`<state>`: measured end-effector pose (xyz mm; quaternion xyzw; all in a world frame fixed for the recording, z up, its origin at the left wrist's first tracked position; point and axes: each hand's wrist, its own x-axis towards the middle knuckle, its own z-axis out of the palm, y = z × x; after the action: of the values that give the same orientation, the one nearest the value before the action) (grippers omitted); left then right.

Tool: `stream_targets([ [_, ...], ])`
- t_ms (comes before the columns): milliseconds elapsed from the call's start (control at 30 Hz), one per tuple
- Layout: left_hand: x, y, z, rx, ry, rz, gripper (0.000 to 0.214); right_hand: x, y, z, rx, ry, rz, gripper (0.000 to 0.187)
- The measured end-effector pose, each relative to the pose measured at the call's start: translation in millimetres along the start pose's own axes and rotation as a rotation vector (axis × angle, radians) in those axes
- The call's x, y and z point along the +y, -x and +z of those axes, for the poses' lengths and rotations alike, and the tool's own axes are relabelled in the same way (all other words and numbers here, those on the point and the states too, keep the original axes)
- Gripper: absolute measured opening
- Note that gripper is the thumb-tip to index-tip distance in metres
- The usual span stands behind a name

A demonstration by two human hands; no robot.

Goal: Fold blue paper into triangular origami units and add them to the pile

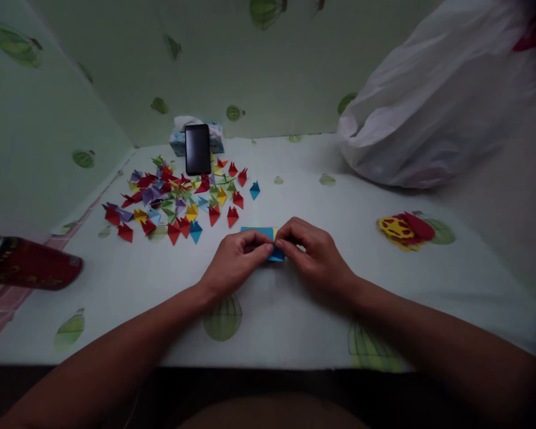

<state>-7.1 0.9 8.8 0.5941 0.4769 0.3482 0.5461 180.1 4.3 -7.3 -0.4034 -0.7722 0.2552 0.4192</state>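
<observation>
Between my two hands, near the middle of the table, is a small piece of blue folded paper [277,255]. The thumb and fingers of my left hand [237,256] pinch it from the left. From the right, my right hand [316,255] pinches it the same way, its thumb and forefinger close to my left thumb. Part of the paper is hidden behind the fingers. Just behind lie flat blue paper sheets [256,230] with a yellow edge showing. To the left spread many folded paper cranes [174,193] in red, purple, yellow, green and blue.
A dark phone [198,149] leans on a tissue box [217,138] at the back. At the left lies a red can [31,263]. Red and yellow paper cut-outs [404,229] rest at the right, before a big white plastic bag [420,113].
</observation>
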Motion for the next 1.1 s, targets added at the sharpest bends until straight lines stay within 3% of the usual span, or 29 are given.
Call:
stream_targets([
  [300,1.2,-0.3,-0.2,0.027,0.114,-0.012,0.021,-0.8,-0.5,-2.1,0.03,-0.046,0.012,0.012],
  [733,-2.8,0.4,-0.1,0.071,-0.08,0.123,0.015,-0.4,1.0,-1.0,0.02,-0.055,0.013,0.011],
  [1100,-4.6,-0.3,0.7,0.061,-0.099,0.134,0.012,-4.1,1.1,0.5,-0.008,-0.075,0.053,0.013],
])
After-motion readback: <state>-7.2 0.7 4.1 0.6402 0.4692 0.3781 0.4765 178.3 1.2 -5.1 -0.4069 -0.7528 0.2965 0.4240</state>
